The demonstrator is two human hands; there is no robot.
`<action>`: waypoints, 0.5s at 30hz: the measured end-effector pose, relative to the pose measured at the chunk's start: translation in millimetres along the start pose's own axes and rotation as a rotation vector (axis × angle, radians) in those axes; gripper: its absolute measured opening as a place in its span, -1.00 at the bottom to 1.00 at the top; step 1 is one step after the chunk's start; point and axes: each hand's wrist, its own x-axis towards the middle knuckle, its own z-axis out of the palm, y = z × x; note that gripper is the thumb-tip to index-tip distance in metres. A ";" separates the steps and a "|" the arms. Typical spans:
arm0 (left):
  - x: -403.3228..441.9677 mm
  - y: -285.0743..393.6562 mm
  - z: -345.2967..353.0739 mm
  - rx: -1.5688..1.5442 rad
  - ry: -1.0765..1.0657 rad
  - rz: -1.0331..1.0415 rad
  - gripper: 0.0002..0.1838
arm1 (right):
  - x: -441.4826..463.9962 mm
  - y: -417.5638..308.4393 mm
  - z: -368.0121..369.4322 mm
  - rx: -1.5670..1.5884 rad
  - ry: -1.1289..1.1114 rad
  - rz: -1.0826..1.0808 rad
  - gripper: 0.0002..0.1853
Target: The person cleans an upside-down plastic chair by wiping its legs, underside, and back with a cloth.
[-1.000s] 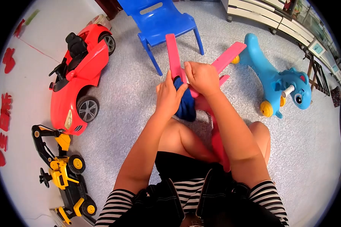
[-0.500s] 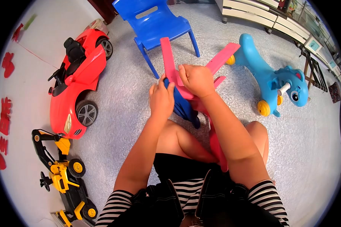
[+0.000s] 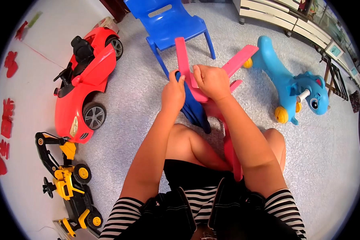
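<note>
A pink plastic chair [image 3: 241, 58] is tipped over between my knees, its legs pointing up and away from me. My right hand [image 3: 213, 83] is closed around it near the base of its legs. A dark blue cloth [image 3: 195, 114] hangs down along the left side of the chair. My left hand [image 3: 173, 94] pinches the cloth's upper end against the left leg. Part of the chair's body is hidden behind my right forearm.
Ahead stands a blue chair [image 3: 176, 32]. To the left are a red toy car [image 3: 74, 110] and a yellow-black toy excavator [image 3: 64, 186]. A blue ride-on animal [image 3: 282, 76] lies to the right, with a white drawer cabinet [image 3: 270, 18] behind it.
My left hand has moved slightly up along the pink leg with the cloth. The right hand keeps its grip on the chair. The whole view has shifted a little.
</note>
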 end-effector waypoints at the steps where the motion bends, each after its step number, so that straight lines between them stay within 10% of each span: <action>1: 6.4 -12.7 5.0 -0.045 0.015 0.001 -0.51 | -0.6 0.8 -0.8 0.002 -0.014 0.016 -0.55; 6: -5.1 -23.0 -3.0 -0.304 0.089 0.023 -0.50 | 2.2 8.4 -12.4 0.189 -0.140 0.154 -0.60; 8: -22.8 -27.4 -9.9 -0.282 0.106 0.046 -0.52 | 6.0 19.1 -4.9 0.733 0.016 0.297 -0.65; 15: -94.1 4.5 -35.2 -0.775 -0.095 0.059 -0.55 | -71.6 -56.8 -61.1 0.589 -0.356 0.152 -0.55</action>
